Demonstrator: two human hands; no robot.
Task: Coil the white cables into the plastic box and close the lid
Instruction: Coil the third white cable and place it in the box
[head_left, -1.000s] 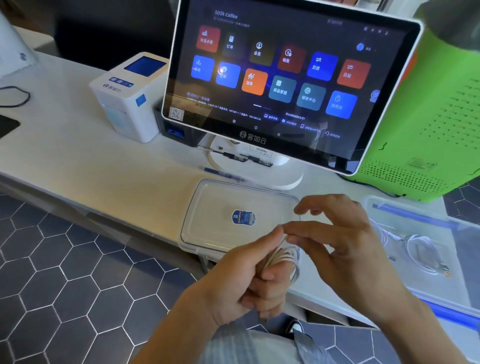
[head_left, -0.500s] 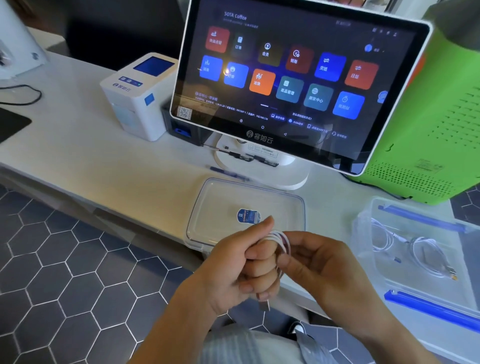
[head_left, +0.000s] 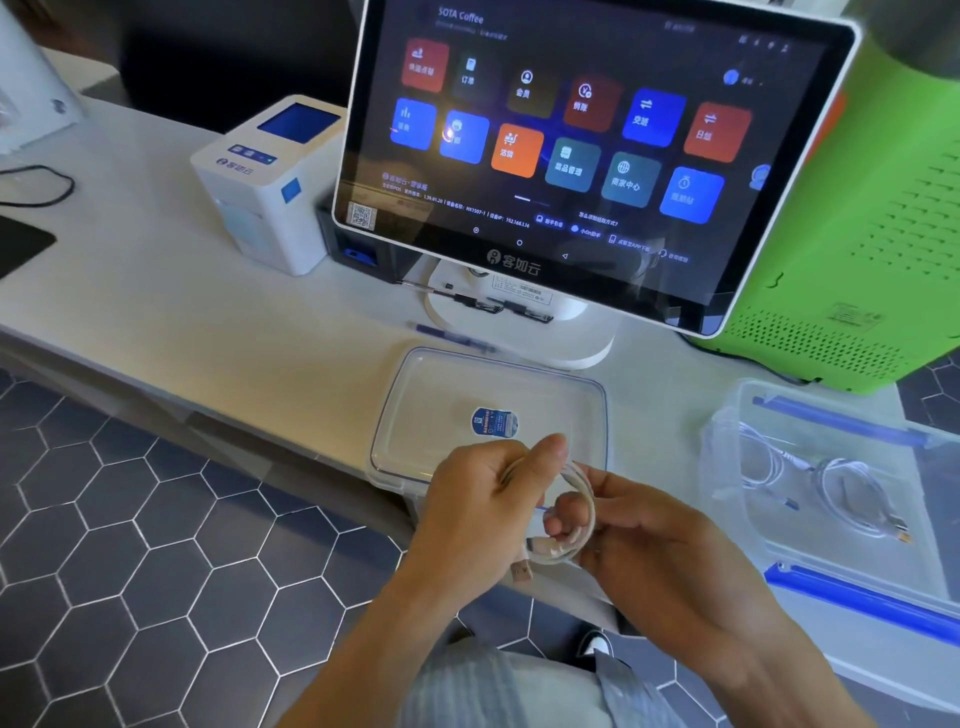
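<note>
A white cable (head_left: 584, 493) is wound into a small loop between both hands, just in front of the counter edge. My left hand (head_left: 478, 514) pinches the loop's top with thumb and fingers; a plug end hangs below it. My right hand (head_left: 654, 540) grips the loop's right side. The clear plastic lid (head_left: 441, 410) with a blue sticker lies flat on the counter behind my hands. The clear plastic box (head_left: 841, 582) with blue clips stands open at the right. Two coiled white cables (head_left: 852, 499) lie inside it.
A touchscreen terminal (head_left: 571, 150) on a white stand rises behind the lid. A white receipt printer (head_left: 270, 182) sits to its left, a green machine (head_left: 872, 234) to its right. A blue pen (head_left: 452, 335) lies by the stand. Dark hexagon floor tiles lie below the counter edge.
The right hand, open beside the cable a second ago, has closed on the coil. The loop now shows rounder between both hands, with a plug end hanging out.
</note>
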